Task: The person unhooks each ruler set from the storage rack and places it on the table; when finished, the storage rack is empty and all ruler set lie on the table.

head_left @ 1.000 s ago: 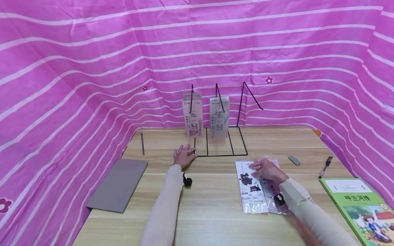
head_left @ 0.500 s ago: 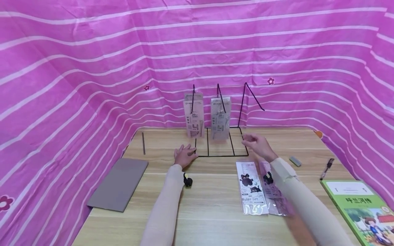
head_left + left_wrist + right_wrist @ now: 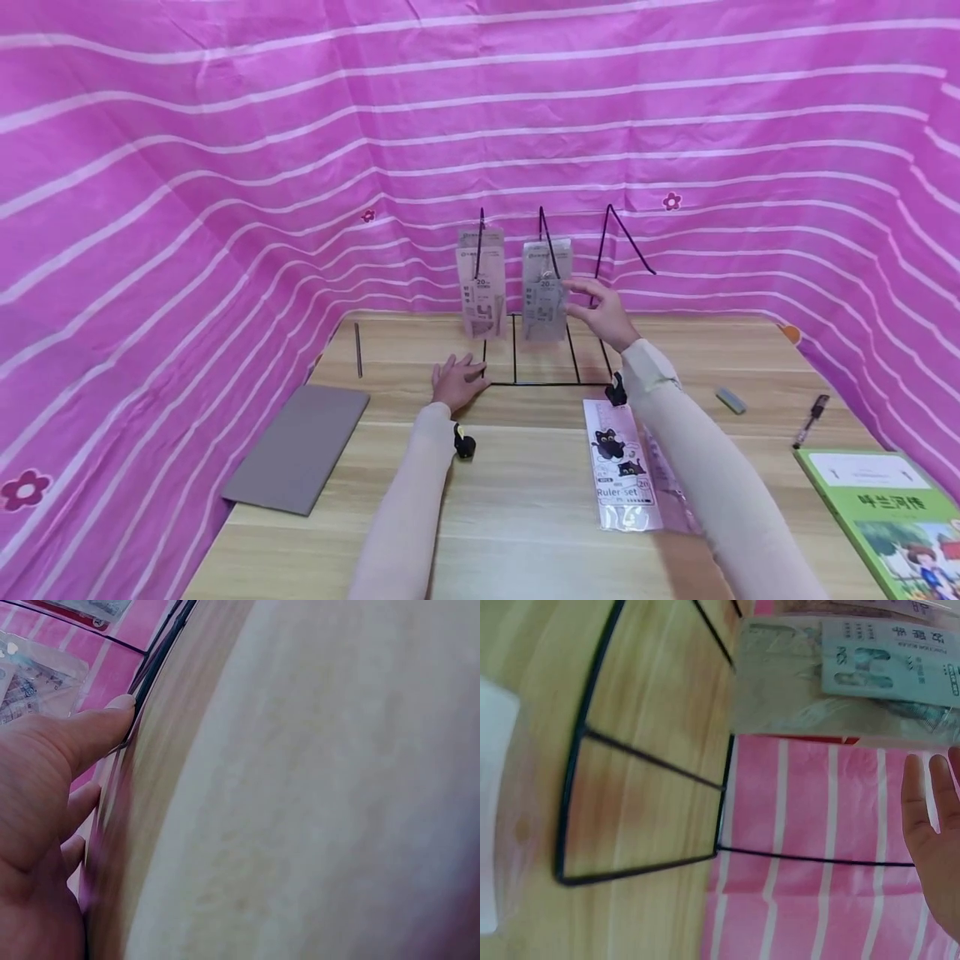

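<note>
Cream sleeves cover both arms, each bearing 1 black wrist camera.

Left hand lies flat, fingers spread — right hand raised, fingers loosely open.

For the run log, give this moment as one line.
left hand flat on rack base | right hand open at hanging ruler pack

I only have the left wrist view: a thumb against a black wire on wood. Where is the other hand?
Observer: The right hand is raised, fingers spread, close beside the packet hanging on the wire rack. It holds nothing.
Operator: Is the left hand gripping the wire?
Observer: No. The left hand lies flat on the table at the rack's front left corner.
Operator: Anything by the right arm?
Observer: A ruler set packet lies flat beside the forearm.
</note>
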Available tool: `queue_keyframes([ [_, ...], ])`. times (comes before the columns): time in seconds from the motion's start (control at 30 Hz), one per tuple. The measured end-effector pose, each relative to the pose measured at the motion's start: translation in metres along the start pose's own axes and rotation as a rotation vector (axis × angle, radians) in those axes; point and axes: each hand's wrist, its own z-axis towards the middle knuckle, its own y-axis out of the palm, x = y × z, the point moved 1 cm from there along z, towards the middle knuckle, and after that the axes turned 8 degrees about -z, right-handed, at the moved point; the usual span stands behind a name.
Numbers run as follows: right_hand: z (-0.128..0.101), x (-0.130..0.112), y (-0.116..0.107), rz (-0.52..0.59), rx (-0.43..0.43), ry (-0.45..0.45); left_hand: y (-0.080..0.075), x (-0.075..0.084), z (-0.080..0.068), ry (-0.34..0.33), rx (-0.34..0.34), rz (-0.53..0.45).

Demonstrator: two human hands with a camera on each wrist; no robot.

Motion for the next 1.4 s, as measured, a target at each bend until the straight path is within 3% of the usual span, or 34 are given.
queue_keyframes([
  [0.33,0.016,0.004,0.001,0.131,0.042,-0.006,0.003,0.000,-0.002,0.036,0.008,-0.038],
  [0.67,0.016,-0.003,0.000,0.133,0.049,0.030,0.005,0.002,0.000,0.015,0.003,-0.005],
  [0.97,-0.002,-0.036,-0.003,0.061,0.044,-0.003,0.004,0.000,0.000,0.021,0.011,-0.002],
  [1.4,-0.018,-0.035,-0.003,0.128,0.042,-0.081,0.000,0.004,-0.004,0.011,0.000,0.005],
])
